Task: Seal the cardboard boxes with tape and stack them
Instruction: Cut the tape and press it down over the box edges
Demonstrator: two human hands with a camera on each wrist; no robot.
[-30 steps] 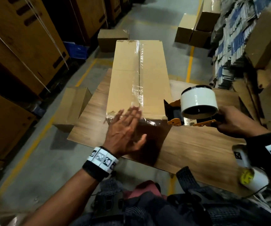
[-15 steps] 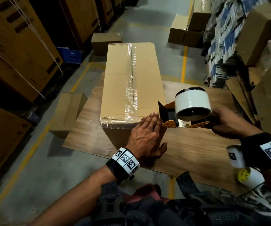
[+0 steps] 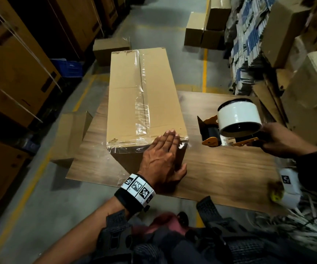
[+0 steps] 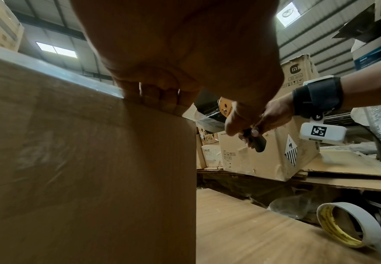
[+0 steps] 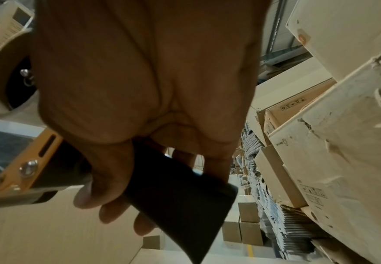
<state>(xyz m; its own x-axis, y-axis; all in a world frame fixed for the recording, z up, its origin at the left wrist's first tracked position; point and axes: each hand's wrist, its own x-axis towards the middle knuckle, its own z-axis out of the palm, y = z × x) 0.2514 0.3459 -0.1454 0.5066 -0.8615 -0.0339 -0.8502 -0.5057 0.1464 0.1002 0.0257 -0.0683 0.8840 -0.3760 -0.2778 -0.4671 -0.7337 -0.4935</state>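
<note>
Now the left hand (image 3: 163, 157) lies flat, fingers straight, pressing the tape (image 3: 142, 103) on the near end of the box (image 3: 127, 96) – it stands on the table (image 3: 220, 168). Beside it, the right hand (image 3: 279, 140) grips the dispenser (image 3: 230, 128) by its handle.

Tan box (image 3: 131, 103), white tape roll (image 3: 238, 116) (orange/blk dispenser (image 3: 211, 130)).

Long box (image 3: 144, 96) on table (image 3: 220, 168), tape dispenser (image 3: 233, 126) to its right, loose tape roll (image 4: 347, 225) at table's right edge
</note>
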